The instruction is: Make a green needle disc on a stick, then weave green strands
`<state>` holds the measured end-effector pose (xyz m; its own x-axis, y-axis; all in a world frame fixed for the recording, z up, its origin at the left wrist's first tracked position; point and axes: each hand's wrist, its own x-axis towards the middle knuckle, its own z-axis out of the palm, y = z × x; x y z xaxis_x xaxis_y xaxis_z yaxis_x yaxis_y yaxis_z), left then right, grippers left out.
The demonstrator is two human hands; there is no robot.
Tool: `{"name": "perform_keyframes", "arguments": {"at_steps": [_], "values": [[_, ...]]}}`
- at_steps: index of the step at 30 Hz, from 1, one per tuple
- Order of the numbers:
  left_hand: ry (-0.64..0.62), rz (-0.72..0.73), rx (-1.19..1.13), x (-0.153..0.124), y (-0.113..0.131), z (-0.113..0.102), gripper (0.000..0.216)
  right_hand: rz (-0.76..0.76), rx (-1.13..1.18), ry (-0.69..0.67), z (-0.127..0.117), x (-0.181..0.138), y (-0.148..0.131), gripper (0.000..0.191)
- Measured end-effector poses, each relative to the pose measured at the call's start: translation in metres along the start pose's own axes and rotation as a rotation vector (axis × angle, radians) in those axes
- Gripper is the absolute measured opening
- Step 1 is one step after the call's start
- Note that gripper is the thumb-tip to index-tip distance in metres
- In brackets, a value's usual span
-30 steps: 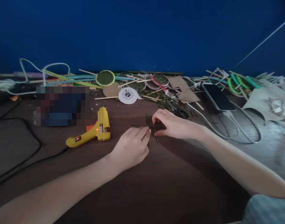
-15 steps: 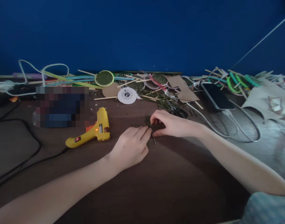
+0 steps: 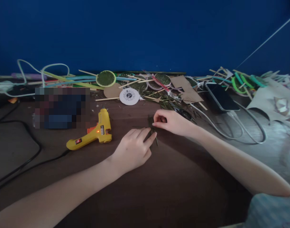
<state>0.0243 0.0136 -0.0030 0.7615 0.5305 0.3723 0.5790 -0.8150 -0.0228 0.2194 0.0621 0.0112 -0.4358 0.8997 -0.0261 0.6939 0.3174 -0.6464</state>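
Note:
Thin dark green strips [image 3: 150, 119], like grass or leaf blades, lie crossed on the dark table between my hands. My left hand [image 3: 132, 147] rests palm down over them, its fingertips holding the strips down, with a small gap between two fingers. My right hand [image 3: 170, 122] has its thumb and forefinger pinched at the right side of the strips, the other fingers curled. How the strips cross under my fingers is partly hidden. To the left lies a yellow glue gun [image 3: 99, 131] with a lit orange light, apart from both hands.
Behind the hands are a white printed disc [image 3: 129, 97], round green-filled hoops [image 3: 106, 78], wooden sticks, cardboard [image 3: 186, 89] and black-handled scissors [image 3: 184, 114]. A phone [image 3: 222, 97] with a white cable lies right. A black cord [image 3: 40, 165] trails left; a blue wall [image 3: 145, 34] stands behind.
My right thumb has closed up toward the forefinger into a pinch, where it was spread lower before. The left forefinger has moved slightly apart from its neighbour. The glue gun has stayed put.

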Motion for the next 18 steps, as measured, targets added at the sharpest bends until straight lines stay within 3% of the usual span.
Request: {"name": "perform_keyframes", "arguments": {"at_steps": [18], "values": [[-0.013,0.016,0.01,0.0009,-0.0002,0.0005,0.035,0.049,0.007,0.024,0.0025,0.0031,0.0014,0.013]]}}
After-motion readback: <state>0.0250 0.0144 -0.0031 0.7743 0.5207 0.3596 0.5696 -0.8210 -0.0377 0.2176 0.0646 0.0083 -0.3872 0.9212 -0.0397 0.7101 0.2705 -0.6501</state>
